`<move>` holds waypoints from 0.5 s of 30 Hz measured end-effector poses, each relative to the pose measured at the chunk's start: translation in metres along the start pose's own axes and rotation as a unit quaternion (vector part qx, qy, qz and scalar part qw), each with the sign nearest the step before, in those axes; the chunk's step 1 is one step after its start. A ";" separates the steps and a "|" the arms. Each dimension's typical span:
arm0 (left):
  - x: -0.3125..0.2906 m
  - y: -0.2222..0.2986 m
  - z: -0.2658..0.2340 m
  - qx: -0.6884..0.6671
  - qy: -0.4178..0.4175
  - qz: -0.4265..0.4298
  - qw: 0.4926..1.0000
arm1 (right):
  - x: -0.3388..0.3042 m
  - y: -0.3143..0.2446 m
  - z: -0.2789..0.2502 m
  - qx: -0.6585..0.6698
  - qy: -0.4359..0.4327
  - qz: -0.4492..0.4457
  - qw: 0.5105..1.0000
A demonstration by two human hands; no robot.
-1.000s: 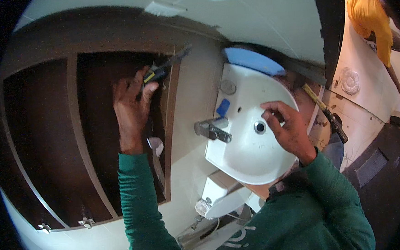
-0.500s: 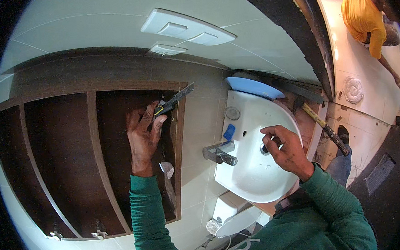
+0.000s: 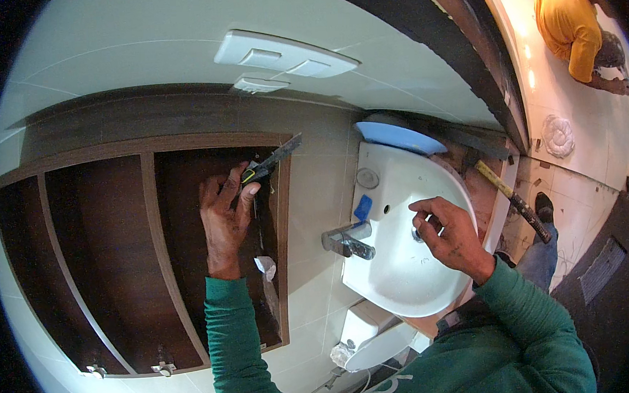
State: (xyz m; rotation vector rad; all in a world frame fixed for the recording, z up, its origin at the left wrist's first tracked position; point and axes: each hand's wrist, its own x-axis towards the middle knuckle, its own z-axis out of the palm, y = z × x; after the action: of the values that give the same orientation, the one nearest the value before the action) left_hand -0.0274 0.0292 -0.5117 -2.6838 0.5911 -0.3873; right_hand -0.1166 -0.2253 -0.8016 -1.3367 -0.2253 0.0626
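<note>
My left hand point(image 3: 224, 220) is closed round a dark utility knife point(image 3: 257, 172) with a yellow-edged grip. The long blade points up and right, across the upper right corner of a brown wooden cabinet frame point(image 3: 287, 248) set in the wall. My right hand point(image 3: 452, 237) hovers over the white washbasin point(image 3: 399, 285), its fingers curled and thumb close to the index finger. Whatever the right fingers may hold is too small or hidden to make out. Left of that hand is a chrome faucet point(image 3: 348, 242), with a blue scrap point(image 3: 363, 207) beside it on the basin.
A blue basin lid or dish point(image 3: 401, 138) leans behind the washbasin. At its right lies a hammer point(image 3: 513, 200) with a yellow-and-black handle. White switch plates point(image 3: 284, 53) are on the tiled wall. A co-worker in a yellow shirt point(image 3: 566, 19) bends over the floor, top right.
The view has shifted slightly. My hands keep nearly the same pose, the knife still in the left. The co-worker's reaching arm has drawn upward, closer to their body.
</note>
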 end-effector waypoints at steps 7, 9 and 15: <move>0.001 0.004 -0.001 -0.044 -0.005 -0.034 0.998 | 0.000 0.001 0.000 0.005 0.001 0.000 1.000; 0.002 0.004 -0.003 -0.057 -0.004 -0.035 0.998 | 0.000 0.000 0.001 0.023 0.010 0.005 1.000; 0.009 0.008 -0.012 -0.018 -0.018 -0.016 1.000 | 0.000 0.001 -0.001 0.021 0.000 0.014 1.000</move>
State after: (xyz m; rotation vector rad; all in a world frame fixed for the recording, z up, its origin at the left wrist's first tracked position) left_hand -0.0264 0.0152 -0.5027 -2.7314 0.5512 -0.3400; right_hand -0.1162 -0.2264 -0.8025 -1.2986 -0.2039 0.0908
